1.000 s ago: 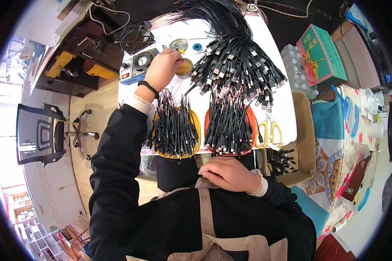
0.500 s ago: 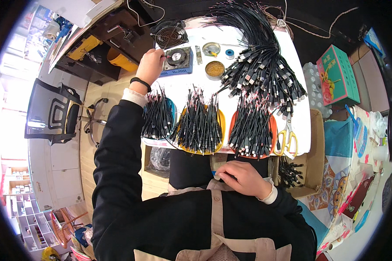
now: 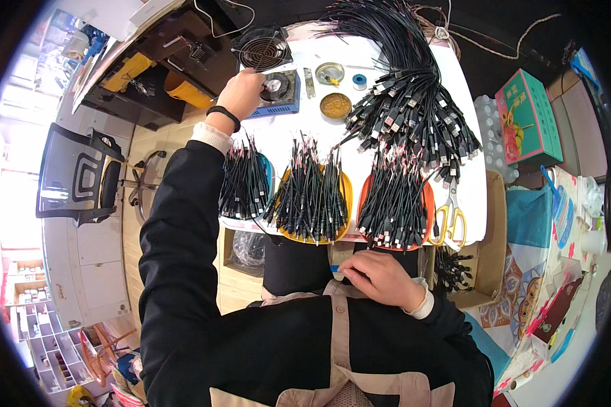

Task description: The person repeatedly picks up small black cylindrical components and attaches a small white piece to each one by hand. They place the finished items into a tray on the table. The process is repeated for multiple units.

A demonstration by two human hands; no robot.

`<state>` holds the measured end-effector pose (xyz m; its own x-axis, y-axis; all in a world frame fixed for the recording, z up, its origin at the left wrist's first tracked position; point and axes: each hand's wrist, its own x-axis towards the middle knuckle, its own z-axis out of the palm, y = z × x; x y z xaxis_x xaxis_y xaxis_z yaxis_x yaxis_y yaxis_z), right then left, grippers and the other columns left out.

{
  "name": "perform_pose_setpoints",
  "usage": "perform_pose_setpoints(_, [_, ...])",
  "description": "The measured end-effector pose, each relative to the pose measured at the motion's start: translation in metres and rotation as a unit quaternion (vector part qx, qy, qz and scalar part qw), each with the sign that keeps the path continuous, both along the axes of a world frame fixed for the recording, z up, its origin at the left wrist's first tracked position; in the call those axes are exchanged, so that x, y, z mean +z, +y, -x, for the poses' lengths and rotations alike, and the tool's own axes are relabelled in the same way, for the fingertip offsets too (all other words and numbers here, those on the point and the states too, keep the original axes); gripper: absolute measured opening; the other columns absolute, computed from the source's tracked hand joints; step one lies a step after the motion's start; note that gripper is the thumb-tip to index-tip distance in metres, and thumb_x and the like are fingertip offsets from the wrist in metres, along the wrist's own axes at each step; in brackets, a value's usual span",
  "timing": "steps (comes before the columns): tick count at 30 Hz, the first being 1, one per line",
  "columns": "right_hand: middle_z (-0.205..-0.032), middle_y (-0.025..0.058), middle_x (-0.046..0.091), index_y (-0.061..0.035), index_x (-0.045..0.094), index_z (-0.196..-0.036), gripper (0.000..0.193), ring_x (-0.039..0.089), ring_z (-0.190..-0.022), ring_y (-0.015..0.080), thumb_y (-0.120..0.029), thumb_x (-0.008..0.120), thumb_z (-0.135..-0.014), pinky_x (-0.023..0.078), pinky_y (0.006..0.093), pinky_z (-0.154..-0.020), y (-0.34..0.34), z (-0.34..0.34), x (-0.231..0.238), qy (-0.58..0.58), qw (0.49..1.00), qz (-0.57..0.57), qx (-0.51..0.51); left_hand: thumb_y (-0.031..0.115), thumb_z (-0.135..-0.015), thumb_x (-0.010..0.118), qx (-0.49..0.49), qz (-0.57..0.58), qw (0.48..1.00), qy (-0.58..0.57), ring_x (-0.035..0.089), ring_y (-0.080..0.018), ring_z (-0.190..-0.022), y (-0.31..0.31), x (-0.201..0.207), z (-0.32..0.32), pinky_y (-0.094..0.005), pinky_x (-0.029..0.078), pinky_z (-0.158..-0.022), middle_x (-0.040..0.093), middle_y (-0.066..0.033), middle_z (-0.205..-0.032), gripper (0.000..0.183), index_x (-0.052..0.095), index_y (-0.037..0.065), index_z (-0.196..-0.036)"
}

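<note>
My left hand (image 3: 243,95) reaches over the far left of the white table, its fingers pinched at the edge of a blue-cased solder pot (image 3: 282,102) with a round silvery well. Whatever those fingers hold is too small to make out. My right hand (image 3: 381,278) rests closed over my lap, below the table's front edge. A small blue tip shows beside its fingers; the rest is hidden. Bunches of short black cables with bare reddish ends lie along the front: cables (image 3: 241,180) on a blue tray, cables (image 3: 309,197) on a yellow tray (image 3: 347,197), cables (image 3: 394,200) on an orange tray (image 3: 428,210).
Behind the pot stands a fan (image 3: 261,51) with a wire guard. A tin of amber stuff (image 3: 335,106), a lid (image 3: 329,72) and a small spool (image 3: 359,81) sit mid-table. A large heap of USB cables (image 3: 414,115) fills the right; yellow-handled scissors (image 3: 449,224) lie near the front edge.
My left hand has shifted slightly up and toward the pot's well, and its wrist has turned a little. The right hand stays almost where it was. The whole view has moved slightly.
</note>
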<state>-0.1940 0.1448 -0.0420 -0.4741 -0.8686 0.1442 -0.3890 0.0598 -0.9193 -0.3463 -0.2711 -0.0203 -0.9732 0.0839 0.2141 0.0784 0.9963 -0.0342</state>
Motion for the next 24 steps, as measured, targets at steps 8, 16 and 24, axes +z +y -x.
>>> perform_pose_setpoints(8, [-0.087,0.0116,0.065,-0.0026,0.061,-0.098,0.011,0.065,-0.079,0.0292,-0.011,0.06,-0.091,0.052,0.0361,-0.069,0.002,-0.002,0.003,0.011,1.0,0.001,-0.008,0.006,-0.083,0.061,0.011,0.018,1.0,0.002,0.062,-0.0362,-0.083,0.012,0.014,-0.004,-0.0447,0.05,-0.074,0.061,-0.0167,-0.081,0.008,0.066,0.0,-0.081])
perform_pose_setpoints(16, [-0.084,0.0118,0.063,-0.0017,0.061,-0.098,0.011,0.064,-0.077,0.0286,-0.01,0.061,-0.091,0.05,0.0347,-0.068,0.0,-0.006,0.031,0.008,0.999,0.035,-0.008,0.009,-0.087,0.067,0.006,-0.354,0.929,0.105,0.058,-0.0189,-0.062,0.082,0.083,-0.111,-0.0295,0.045,-0.057,0.06,-0.0072,-0.071,0.012,0.066,-0.002,-0.086])
perform_pose_setpoints(24, [-0.092,0.0202,0.061,0.0026,0.046,-0.118,0.036,0.062,-0.081,0.0359,-0.025,0.057,-0.097,0.048,0.0414,-0.076,-0.044,-0.046,0.063,0.089,0.973,0.206,-0.061,0.006,-0.095,0.059,-0.048,-0.907,0.414,-0.059,0.049,-0.0097,-0.062,0.247,0.118,-0.226,-0.0236,0.04,-0.058,0.063,-0.0095,-0.092,0.016,0.06,0.0,-0.11])
